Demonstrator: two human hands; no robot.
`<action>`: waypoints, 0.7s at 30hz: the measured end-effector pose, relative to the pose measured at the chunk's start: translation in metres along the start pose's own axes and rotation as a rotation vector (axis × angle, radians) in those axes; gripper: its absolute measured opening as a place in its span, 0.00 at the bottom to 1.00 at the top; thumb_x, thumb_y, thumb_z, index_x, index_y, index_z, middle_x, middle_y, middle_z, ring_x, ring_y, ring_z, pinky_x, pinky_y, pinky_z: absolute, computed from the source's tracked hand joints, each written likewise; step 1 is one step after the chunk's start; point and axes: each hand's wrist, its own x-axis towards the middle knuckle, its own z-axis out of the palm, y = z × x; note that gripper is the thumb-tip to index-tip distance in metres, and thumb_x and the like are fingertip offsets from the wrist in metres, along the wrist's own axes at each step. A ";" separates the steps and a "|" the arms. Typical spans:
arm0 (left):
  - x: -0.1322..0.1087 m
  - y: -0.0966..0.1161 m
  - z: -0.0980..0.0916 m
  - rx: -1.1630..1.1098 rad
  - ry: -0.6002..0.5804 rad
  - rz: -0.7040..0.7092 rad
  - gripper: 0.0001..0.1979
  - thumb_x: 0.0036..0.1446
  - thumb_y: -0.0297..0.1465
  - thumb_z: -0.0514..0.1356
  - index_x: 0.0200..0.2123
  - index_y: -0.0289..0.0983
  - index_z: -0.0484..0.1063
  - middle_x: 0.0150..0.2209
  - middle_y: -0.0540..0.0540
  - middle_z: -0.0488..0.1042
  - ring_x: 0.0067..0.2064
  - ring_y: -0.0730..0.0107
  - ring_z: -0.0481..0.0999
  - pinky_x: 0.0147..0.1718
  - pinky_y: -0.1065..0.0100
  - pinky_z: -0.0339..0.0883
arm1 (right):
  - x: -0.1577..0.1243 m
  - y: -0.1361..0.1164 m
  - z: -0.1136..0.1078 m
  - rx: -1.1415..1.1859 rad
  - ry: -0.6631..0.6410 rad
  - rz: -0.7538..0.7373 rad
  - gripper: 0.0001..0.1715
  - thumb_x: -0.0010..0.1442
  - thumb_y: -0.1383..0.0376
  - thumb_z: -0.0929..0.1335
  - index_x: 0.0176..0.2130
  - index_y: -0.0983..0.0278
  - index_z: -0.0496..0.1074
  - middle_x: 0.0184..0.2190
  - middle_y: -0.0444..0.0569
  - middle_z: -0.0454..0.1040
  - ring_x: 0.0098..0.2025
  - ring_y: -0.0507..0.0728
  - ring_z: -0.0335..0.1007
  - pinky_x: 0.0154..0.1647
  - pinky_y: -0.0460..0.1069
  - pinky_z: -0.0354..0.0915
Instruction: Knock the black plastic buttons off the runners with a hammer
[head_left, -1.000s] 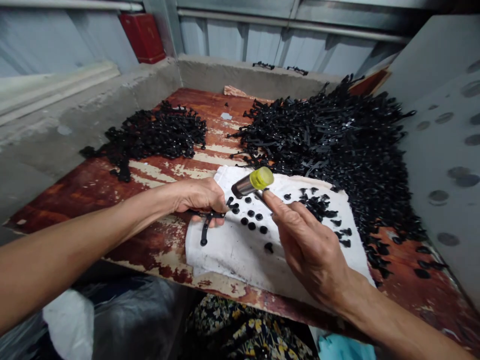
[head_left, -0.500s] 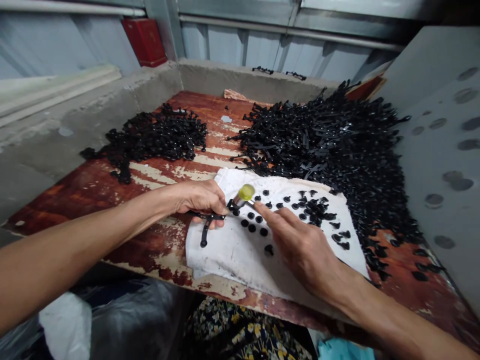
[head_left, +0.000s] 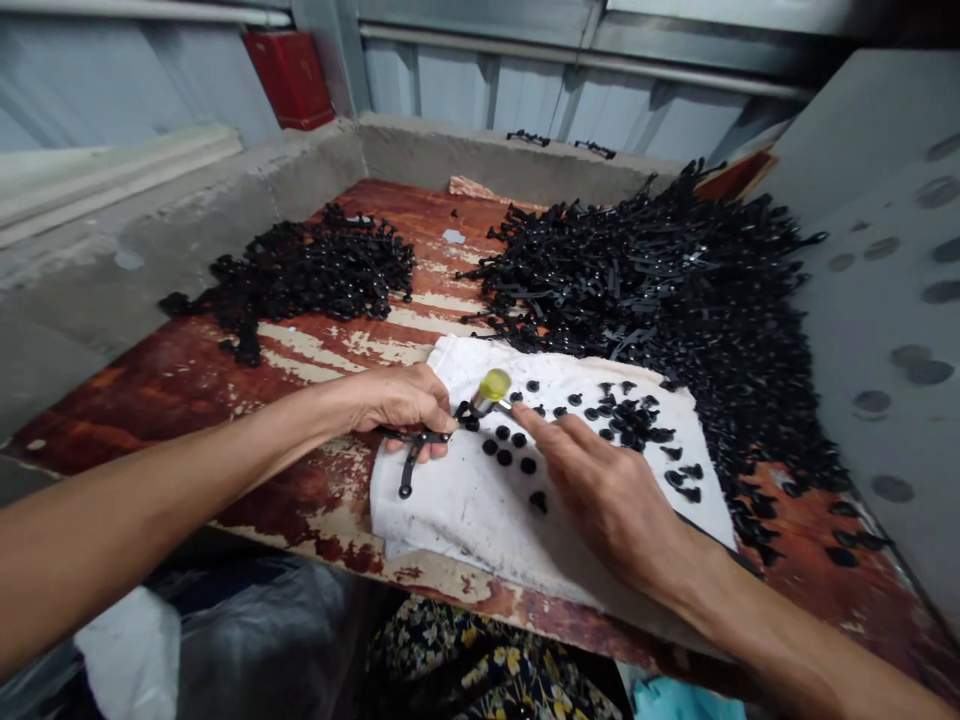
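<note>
In the head view, your left hand (head_left: 401, 405) is clamped on a black plastic runner (head_left: 414, 437). The fingers curl around it at the left edge of a white cloth (head_left: 450, 510), and one branch of the runner extends toward you over the cloth. Your right hand (head_left: 607, 510) is closed on the thin handle of a small soft-face hammer (head_left: 489, 393), with the index finger lying along the handle. The steel head sits just beside the far end of the runner, and its yellow face points up and away from you. You cannot tell whether the head touches the runner.

Black round-headed plastic parts (head_left: 504, 457) lie loose on the cloth between your hands and toward its right side. The cloth rests on a wooden board (head_left: 225, 440) with worn red paint. A black runner heap (head_left: 300, 275) lies on the far left of the board, and a larger black runner heap (head_left: 660, 300) lies far right, against the cloth's far edge. A concrete ledge (head_left: 480, 150) borders the far side, and a grey panel (head_left: 892, 300) with round marks stands at right. Beyond the ledge are a corrugated metal wall (head_left: 465, 85) and a red box (head_left: 289, 80). Below the near edge lie a black plastic bag (head_left: 255, 640) and floral fabric (head_left: 487, 670).
</note>
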 end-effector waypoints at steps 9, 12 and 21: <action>0.000 -0.001 0.001 0.053 0.019 0.028 0.06 0.43 0.29 0.64 0.21 0.37 0.69 0.19 0.45 0.76 0.16 0.72 0.71 0.09 0.77 0.52 | 0.000 -0.001 -0.001 -0.042 -0.067 0.026 0.35 0.59 0.78 0.56 0.64 0.67 0.59 0.32 0.49 0.71 0.23 0.52 0.63 0.22 0.45 0.64; -0.002 -0.004 -0.001 0.060 0.010 0.064 0.08 0.44 0.31 0.64 0.23 0.37 0.67 0.19 0.47 0.75 0.16 0.72 0.71 0.09 0.77 0.52 | 0.009 0.001 -0.006 0.050 -0.141 0.082 0.29 0.61 0.76 0.57 0.59 0.70 0.66 0.31 0.51 0.72 0.22 0.52 0.62 0.21 0.47 0.62; -0.033 0.018 0.032 0.307 -0.093 0.249 0.07 0.48 0.33 0.60 0.25 0.38 0.64 0.17 0.54 0.70 0.15 0.78 0.64 0.15 0.77 0.53 | 0.042 0.000 -0.006 0.927 -0.199 0.520 0.10 0.57 0.59 0.68 0.32 0.65 0.69 0.22 0.38 0.63 0.21 0.48 0.55 0.19 0.44 0.53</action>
